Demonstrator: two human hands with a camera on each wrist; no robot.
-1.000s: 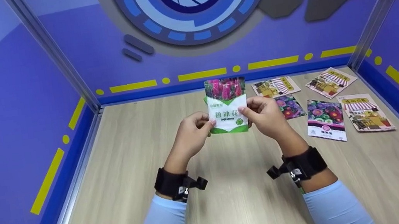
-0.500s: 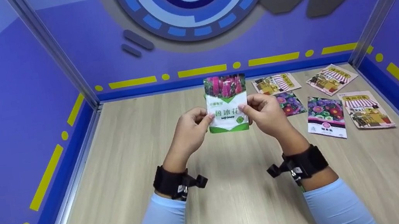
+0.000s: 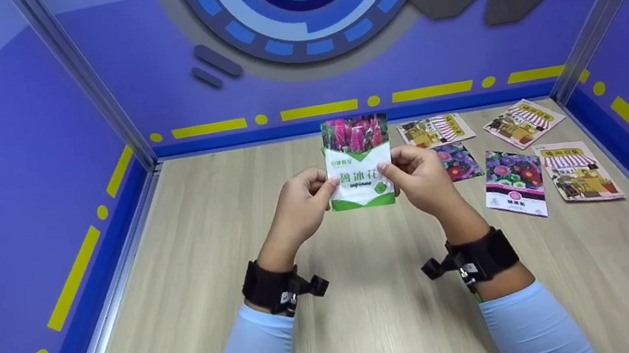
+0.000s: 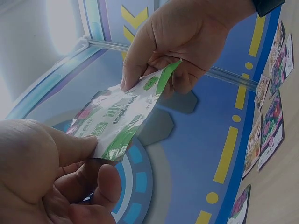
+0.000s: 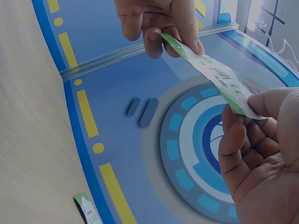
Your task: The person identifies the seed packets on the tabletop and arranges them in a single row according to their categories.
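Observation:
A seed packet (image 3: 359,164), white and green with pink flower spikes on top, is held up above the table, its printed front facing the head camera. My left hand (image 3: 305,207) pinches its left edge, with the thumb on the front and the fingers behind. On the opposite edge my right hand (image 3: 423,180) pinches it the same way. In the left wrist view, the packet (image 4: 119,112) stretches between both hands and bends slightly. The right wrist view shows the packet (image 5: 215,74) nearly edge-on, with the right thumb (image 5: 271,102) over one corner.
Several other packets lie on the table at the right, including a purple-flower packet (image 3: 513,182) and a striped-awning packet (image 3: 578,171). Another green and white packet (image 5: 86,208) lies on the table, mostly hidden behind the held one in the head view. Blue-purple walls (image 3: 399,78) enclose the table.
The held packet has straightened very slightly between the hands, and both hands keep their grip. The head view has tilted down a little, so the background sits higher.

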